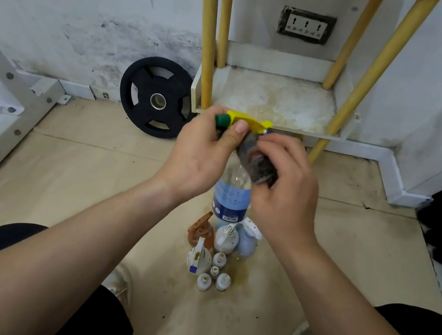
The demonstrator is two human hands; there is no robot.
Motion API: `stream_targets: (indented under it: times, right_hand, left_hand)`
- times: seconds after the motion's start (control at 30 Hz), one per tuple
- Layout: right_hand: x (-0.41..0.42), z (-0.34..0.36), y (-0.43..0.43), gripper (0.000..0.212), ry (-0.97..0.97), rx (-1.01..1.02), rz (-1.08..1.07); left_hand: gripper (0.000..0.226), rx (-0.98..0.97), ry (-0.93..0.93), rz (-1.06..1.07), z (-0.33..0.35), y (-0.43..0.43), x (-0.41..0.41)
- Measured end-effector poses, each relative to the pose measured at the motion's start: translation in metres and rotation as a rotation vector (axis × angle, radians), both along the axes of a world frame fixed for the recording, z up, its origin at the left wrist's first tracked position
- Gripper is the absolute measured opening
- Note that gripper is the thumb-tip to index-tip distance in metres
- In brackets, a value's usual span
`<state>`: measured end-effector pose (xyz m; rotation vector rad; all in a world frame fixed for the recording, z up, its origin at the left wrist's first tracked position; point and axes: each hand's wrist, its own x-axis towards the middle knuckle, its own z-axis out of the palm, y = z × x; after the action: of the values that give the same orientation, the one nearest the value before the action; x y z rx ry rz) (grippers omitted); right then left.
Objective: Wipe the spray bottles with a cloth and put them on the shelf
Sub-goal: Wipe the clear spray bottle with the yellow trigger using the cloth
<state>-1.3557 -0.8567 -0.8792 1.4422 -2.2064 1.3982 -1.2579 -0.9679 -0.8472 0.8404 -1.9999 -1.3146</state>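
Stained beige floor [79, 187] lies below; at frame centre the left hand [201, 152] curls its fingers round the bottle [232, 195] at the neck to steady it, while the right hand [284, 183] pinches a cloth [258, 162] against its shoulder, below the shelf [272, 100].

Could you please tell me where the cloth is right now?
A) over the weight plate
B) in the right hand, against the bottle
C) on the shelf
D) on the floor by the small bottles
B: the right hand holds the dark cloth against the bottle just below its yellow spray head, which the left hand grips.
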Motion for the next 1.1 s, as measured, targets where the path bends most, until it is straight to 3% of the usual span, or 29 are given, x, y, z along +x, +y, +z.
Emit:
stream_targets:
  times: [0.1, 0.2, 0.27, 0.37, 0.67, 0.83, 1.0, 1.1]
  right_hand:
    - [-0.005, -0.009, 0.002, 0.038, 0.080, 0.073, 0.048]
    - [-0.014, -0.014, 0.006, 0.033, 0.009, 0.166, 0.088]
    - [-0.021, -0.014, 0.008, 0.022, -0.099, 0.164, -0.003]
    - [-0.023, -0.006, 0.009, 0.010, -0.280, 0.002, -0.189]
    - [-0.004, -0.018, 0.011, 0.048, -0.218, 0.111, 0.198]
    - [-0.006, -0.024, 0.010, 0.021, -0.250, 0.115, 0.133]
    - [-0.015, -0.021, 0.001, 0.012, -0.678, 0.094, 0.029]
    - [-0.013, -0.016, 0.001, 0.010, -0.641, 0.063, 0.066]
  left_hand:
    - [0.032, 0.090, 0.052, 0.040, 0.002, -0.006, -0.001]
    - [0.024, 0.127, 0.066, 0.049, 0.002, -0.009, 0.000]
    - [0.026, 0.133, 0.061, 0.057, 0.003, -0.010, 0.002]
    - [0.031, 0.197, 0.096, 0.055, 0.008, -0.010, 0.002]
    - [0.039, 0.387, 0.186, 0.098, 0.016, -0.013, 0.002]
    - [0.039, 0.409, 0.170, 0.096, 0.014, -0.010, 0.002]
    - [0.037, 0.396, 0.158, 0.075, 0.014, -0.002, 0.000]
    - [0.036, 0.407, 0.162, 0.069, 0.011, 0.002, -0.001]
